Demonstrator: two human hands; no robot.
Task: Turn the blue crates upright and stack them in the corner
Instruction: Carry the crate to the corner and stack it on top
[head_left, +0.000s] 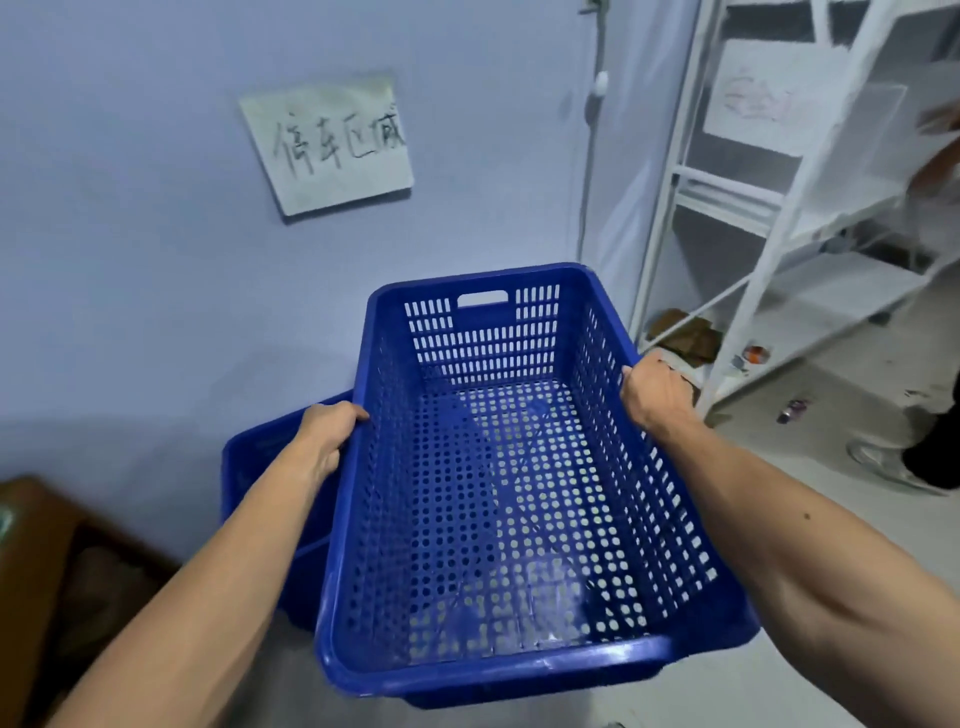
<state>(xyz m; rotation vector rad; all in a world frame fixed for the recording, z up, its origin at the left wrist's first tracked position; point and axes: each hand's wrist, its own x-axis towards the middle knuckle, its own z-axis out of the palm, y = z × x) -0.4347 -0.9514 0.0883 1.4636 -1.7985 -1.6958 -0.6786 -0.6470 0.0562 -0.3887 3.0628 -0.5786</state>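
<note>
A perforated blue plastic crate (509, 499) sits upright at centre frame, above another blue crate (270, 467) at lower left. The left hand (324, 439) and right hand (655, 392) clamp its long rims. It looks light, stiff; rims grip best.

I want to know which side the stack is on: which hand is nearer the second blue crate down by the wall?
Left. The left hand grips the held crate's rim just above the second crate; the right hand is across.
</note>
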